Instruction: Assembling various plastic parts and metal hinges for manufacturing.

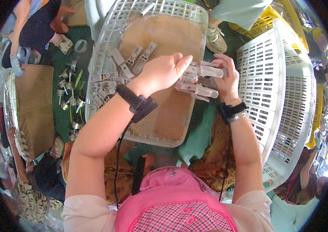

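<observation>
My left hand (163, 70) reaches over the upturned white crate and is closed on one side of a bundle of pale, clip-shaped plastic pieces (202, 89). Its thumb lies along the top, and its other fingers are partly hidden. My right hand (228, 77) curls its fingers round the bundle's right end. The pieces point to the right, spaced apart, with something clear between them. Left of the bundle, several similar loose plastic pieces (145, 57) lie on the cardboard sheet (167, 34) that covers the crate (148, 140).
Tall white slotted baskets (262, 83) stand close to my right arm, with a yellow basket (266, 23) behind. Metal ring-shaped parts (71, 87) and a tape roll (81, 46) lie on the green floor at left. People sit around; a shoe (216, 39) is beyond the crate.
</observation>
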The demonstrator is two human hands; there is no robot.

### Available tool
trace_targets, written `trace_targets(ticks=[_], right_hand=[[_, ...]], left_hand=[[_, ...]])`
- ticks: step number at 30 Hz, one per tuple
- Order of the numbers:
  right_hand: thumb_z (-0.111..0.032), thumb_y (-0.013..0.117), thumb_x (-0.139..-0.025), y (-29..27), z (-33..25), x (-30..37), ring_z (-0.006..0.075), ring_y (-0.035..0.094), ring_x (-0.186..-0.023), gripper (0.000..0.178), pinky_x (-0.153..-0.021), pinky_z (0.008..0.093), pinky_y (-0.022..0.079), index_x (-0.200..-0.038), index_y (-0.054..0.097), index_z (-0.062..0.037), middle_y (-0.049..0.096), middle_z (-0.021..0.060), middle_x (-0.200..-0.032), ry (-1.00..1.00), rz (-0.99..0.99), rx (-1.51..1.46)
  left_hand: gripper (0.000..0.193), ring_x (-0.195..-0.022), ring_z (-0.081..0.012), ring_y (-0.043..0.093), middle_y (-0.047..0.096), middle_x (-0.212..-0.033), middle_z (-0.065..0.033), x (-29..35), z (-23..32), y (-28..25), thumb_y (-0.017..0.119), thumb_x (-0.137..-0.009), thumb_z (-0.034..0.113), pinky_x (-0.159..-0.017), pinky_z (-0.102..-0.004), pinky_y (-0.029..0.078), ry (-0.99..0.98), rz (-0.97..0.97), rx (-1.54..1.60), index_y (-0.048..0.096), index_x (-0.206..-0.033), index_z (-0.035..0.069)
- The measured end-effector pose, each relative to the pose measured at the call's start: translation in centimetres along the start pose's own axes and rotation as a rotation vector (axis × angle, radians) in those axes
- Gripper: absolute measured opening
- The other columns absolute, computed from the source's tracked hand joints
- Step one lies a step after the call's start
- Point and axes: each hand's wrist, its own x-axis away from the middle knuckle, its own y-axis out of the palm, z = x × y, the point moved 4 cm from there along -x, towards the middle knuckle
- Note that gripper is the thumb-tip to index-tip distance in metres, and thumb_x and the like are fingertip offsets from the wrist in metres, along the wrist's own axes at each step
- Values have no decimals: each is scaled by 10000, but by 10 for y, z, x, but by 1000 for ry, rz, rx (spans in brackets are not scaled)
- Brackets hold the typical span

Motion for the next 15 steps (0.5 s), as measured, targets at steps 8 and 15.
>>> trace_targets(ticks=[8,15], right_hand=[[-69,635,-794,3,17,-21,214,614,-722,99,-677,297,481,-862,644,3,631,104,-778,-100,-111,77],[-138,631,-860,17,70,-17,84,570,-731,184,-672,264,465,-966,658,10,669,65,-802,278,-161,-168]], left_hand=[[578,-822,-378,607,635,-819,-185,-17,-5,-1,286,-953,536,-737,-429,451,-33,72,10,544,-1072,32],[531,-765,-356,612,631,-820,-178,-18,9,-7,328,-956,491,-696,-429,456,271,275,-169,484,-1135,16]])
